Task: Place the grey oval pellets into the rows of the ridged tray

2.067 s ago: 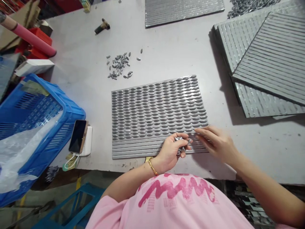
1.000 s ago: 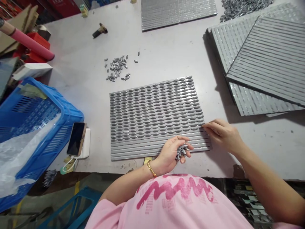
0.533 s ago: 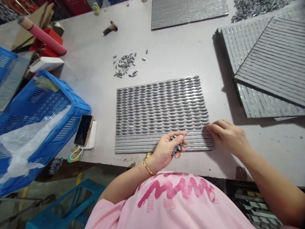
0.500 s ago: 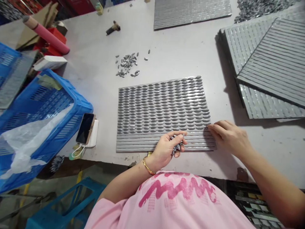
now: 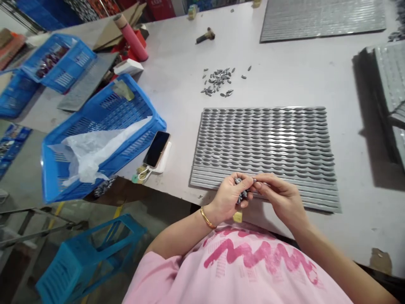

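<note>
Silver oval pieces (image 5: pixel 241 196) sit clutched in the curled left hand (image 5: pixel 226 199); the right hand (image 5: pixel 280 198) has moved in from the grooved grey panel (image 5: pixel 215 179), pinching at them.

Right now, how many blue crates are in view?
3: a crate holding a white bag, a crate behind it, and a crate at far left. More may be cut off at the left.

A tile sheet (image 5: pixel 262 147) lies on the table (image 5: pixel 357 240), with loose oval tiles (image 5: pixel 217 81) behind it and a second sheet (image 5: pixel 322 21) farther back. To its left are a phone (image 5: pixel 156 148), then a plastic crate (image 5: pixel 133 154).
</note>
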Demonstrator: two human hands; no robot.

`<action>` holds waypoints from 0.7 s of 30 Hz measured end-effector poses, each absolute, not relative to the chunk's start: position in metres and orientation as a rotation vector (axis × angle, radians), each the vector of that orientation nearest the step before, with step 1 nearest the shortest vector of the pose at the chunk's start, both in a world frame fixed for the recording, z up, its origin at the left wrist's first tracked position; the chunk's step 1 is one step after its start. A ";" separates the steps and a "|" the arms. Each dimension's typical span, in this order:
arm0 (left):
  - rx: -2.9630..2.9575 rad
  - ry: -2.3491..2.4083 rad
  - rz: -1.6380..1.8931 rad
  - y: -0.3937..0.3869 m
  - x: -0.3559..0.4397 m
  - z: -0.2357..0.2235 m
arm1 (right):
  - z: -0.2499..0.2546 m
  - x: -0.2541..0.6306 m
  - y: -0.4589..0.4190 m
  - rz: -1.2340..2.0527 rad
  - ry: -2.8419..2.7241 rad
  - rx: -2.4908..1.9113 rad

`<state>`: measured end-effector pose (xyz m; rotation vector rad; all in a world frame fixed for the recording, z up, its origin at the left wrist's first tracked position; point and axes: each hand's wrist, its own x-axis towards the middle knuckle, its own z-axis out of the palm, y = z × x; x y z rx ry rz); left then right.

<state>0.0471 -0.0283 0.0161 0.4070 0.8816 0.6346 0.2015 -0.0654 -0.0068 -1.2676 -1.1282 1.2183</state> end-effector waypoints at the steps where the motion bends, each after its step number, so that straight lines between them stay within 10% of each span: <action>1: 0.396 0.888 0.644 -0.030 0.039 0.014 | -0.008 0.191 -0.067 1.236 -1.104 -1.281; 21: 0.010 0.908 1.001 -0.008 -0.140 -0.022 | -0.041 0.058 0.007 0.114 -2.343 -1.337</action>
